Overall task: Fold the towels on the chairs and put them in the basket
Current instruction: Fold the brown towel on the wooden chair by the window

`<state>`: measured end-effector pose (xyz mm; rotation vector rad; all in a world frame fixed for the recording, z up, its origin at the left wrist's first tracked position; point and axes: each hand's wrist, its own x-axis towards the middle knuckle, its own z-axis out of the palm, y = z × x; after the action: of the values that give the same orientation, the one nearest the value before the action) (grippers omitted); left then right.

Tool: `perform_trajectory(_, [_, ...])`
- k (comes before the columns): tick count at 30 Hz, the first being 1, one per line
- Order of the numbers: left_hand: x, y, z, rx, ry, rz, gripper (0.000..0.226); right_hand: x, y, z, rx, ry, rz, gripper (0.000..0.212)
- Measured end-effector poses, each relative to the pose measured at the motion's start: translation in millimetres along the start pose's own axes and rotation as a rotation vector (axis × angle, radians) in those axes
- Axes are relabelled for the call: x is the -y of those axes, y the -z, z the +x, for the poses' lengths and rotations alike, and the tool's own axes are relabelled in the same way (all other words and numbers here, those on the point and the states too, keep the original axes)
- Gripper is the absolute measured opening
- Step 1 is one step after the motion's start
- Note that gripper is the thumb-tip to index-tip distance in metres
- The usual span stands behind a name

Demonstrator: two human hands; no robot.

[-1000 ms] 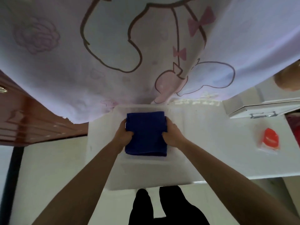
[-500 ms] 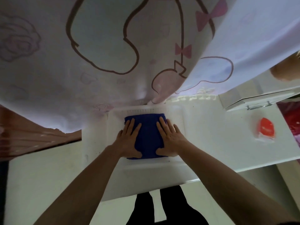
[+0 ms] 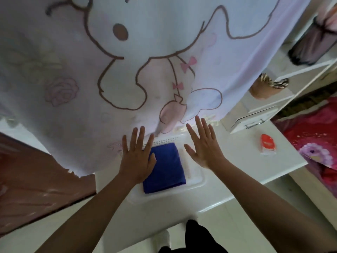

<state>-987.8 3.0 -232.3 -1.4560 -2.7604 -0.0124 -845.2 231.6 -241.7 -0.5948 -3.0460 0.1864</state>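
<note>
Towel (image 3: 164, 167) lay folded in the basket (image 3: 165, 141); both hands were flat and empty.
Left hand (image 3: 137, 157) overlapped its 9 o'clock edge, right hand (image 3: 204, 148) hovered at 3; a curtain (image 3: 127, 70) overhung the basket at 12.

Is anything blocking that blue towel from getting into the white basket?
Nothing visible does: the blue towel already lies folded inside the basket. The left hand and right hand are open, holding nothing.

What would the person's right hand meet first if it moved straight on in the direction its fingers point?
Probably the hanging cartoon-print cloth: the right hand points its straight fingers at the cloth's lower edge and overlaps it in the head view, past the far rim of the basket. The depth between them is unclear.
</note>
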Motion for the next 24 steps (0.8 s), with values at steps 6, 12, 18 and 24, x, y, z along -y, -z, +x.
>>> perform_trajectory(6, [-30,61,15,-0.332,-0.144,0.015,0.066,-15,66,-53,-0.283,-0.207,-0.134,0.075])
perform_trajectory(12, [-130,134,22,-0.515,-0.363,-0.083,0.064,-48,140,-162,-0.461,-0.405,-0.221,0.072])
perform_trajectory(18, [-261,192,-3,-0.602,-0.65,-0.221,0.065,-87,200,-308,-0.528,-0.618,-0.334,0.079])
perform_trajectory(24, [-446,224,-103,-0.667,-0.954,-0.395,0.065,-115,239,-540,-0.674,-0.876,-0.462,0.078])
